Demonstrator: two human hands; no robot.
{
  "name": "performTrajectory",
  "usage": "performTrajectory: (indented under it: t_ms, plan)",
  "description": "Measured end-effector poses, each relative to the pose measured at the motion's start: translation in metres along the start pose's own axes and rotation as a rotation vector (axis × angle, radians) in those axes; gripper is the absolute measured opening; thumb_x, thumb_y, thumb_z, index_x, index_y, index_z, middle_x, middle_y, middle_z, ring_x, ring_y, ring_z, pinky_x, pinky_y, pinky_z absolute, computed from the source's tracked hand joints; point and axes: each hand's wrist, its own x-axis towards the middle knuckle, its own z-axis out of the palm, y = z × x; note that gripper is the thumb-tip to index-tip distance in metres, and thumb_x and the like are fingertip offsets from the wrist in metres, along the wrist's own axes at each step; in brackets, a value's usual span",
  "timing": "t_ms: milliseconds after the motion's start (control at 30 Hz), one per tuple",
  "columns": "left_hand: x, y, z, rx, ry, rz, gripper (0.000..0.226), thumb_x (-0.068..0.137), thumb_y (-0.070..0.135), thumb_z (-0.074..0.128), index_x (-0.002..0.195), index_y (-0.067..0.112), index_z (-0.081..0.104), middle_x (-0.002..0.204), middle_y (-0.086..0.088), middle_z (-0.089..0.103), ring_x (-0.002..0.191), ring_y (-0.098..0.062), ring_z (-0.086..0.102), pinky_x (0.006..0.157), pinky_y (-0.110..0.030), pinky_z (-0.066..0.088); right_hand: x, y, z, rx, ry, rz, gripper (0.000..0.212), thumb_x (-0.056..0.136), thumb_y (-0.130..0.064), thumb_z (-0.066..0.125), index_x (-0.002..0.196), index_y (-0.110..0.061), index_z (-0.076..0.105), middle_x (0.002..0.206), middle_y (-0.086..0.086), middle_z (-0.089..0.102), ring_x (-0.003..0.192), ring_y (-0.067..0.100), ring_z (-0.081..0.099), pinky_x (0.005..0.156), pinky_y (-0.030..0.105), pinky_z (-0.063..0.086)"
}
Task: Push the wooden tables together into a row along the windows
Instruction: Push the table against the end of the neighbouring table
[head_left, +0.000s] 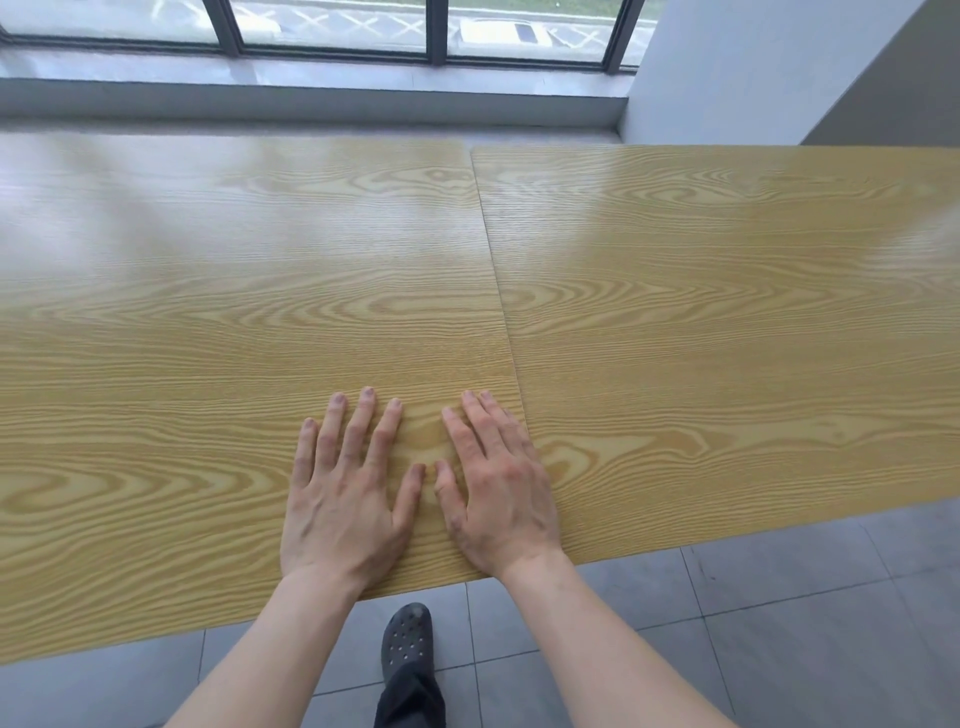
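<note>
Two wooden tables with yellow grain tops stand side by side below the windows (332, 26). The left table (208, 322) and the right table (727, 322) meet along a thin seam running from far to near. My left hand (348, 493) lies flat, fingers spread, on the left table near its front edge. My right hand (498, 483) lies flat beside it on the same table, its outer fingers right at the seam. Neither hand holds anything.
A grey window ledge (311, 104) runs behind the tables. A white wall corner (753, 73) stands at the back right. Grey floor tiles (779, 623) lie in front, where my foot in a dark perforated clog (408, 639) shows under the table edge.
</note>
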Motion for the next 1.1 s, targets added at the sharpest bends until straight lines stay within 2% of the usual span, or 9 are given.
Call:
performTrajectory:
  t_ms: [333,500,633,733,800,900,967,1100]
  plan:
    - [0.0,-0.001,0.0,-0.009,-0.021,-0.004,0.07,0.099,0.064,0.023,0.161,0.031,0.021,0.17,0.003,0.015,0.158,-0.019,-0.002,0.127,-0.049,0.005,0.0,-0.001,0.002,-0.021,-0.015,0.007,0.056,0.1,-0.042,0.044,0.15,-0.016,0.048,0.162,0.006,0.038,0.154,0.02,0.023,0.126,0.039,0.016]
    - [-0.001,0.0,-0.005,-0.02,-0.051,-0.011,0.071,0.099,0.062,0.026,0.16,0.027,0.026,0.17,0.0,0.019,0.158,-0.022,0.003,0.126,-0.051,0.009,0.0,-0.003,-0.001,-0.035,-0.045,0.006,0.056,0.101,-0.04,0.044,0.152,-0.017,0.044,0.163,0.005,0.035,0.155,0.02,0.02,0.125,0.042,0.021]
    - [0.004,0.002,-0.017,-0.031,-0.117,-0.015,0.07,0.096,0.06,0.033,0.156,0.024,0.038,0.164,-0.004,0.032,0.156,-0.029,0.018,0.125,-0.051,0.013,0.003,-0.008,-0.009,-0.085,-0.147,0.034,0.058,0.102,-0.042,0.039,0.155,-0.019,0.038,0.166,0.003,0.03,0.156,0.019,0.015,0.125,0.043,0.02]
    - [0.016,0.005,-0.034,-0.011,-0.198,-0.024,0.07,0.091,0.06,0.032,0.148,0.023,0.048,0.155,-0.006,0.042,0.148,-0.032,0.031,0.12,-0.048,0.025,0.012,-0.01,-0.025,-0.076,-0.25,0.04,0.057,0.102,-0.042,0.036,0.154,-0.019,0.04,0.165,0.001,0.032,0.156,0.018,0.018,0.125,0.039,0.021]
    - [0.028,0.009,-0.049,-0.008,-0.257,-0.036,0.07,0.093,0.062,0.026,0.15,0.026,0.044,0.156,-0.001,0.039,0.147,-0.028,0.03,0.121,-0.044,0.026,0.026,-0.01,-0.041,-0.042,-0.333,0.059,0.055,0.103,-0.041,0.034,0.153,-0.02,0.042,0.163,-0.002,0.036,0.154,0.015,0.021,0.125,0.035,0.022]
    - [0.046,0.012,-0.061,-0.042,-0.298,-0.02,0.065,0.099,0.061,0.029,0.156,0.03,0.031,0.163,0.007,0.03,0.152,-0.018,0.023,0.125,-0.036,0.015,0.048,-0.005,-0.065,-0.037,-0.408,0.097,0.052,0.103,-0.042,0.038,0.151,-0.022,0.043,0.156,-0.004,0.042,0.148,0.016,0.032,0.12,0.035,0.031]
    - [0.059,0.019,-0.076,-0.066,-0.315,0.006,0.064,0.1,0.06,0.029,0.158,0.032,0.025,0.166,0.01,0.024,0.154,-0.014,0.017,0.126,-0.034,0.011,0.062,0.002,-0.085,-0.041,-0.426,0.165,0.054,0.103,-0.043,0.04,0.153,-0.021,0.04,0.159,-0.002,0.038,0.149,0.018,0.03,0.119,0.036,0.032]
    - [0.084,0.037,-0.115,-0.064,-0.341,0.047,0.063,0.102,0.06,0.028,0.158,0.033,0.024,0.166,0.012,0.023,0.155,-0.013,0.015,0.126,-0.034,0.011,0.073,0.022,-0.131,-0.074,-0.497,0.274,0.061,0.104,-0.049,0.04,0.157,-0.02,0.032,0.168,0.002,0.024,0.154,0.022,0.019,0.125,0.037,0.02]
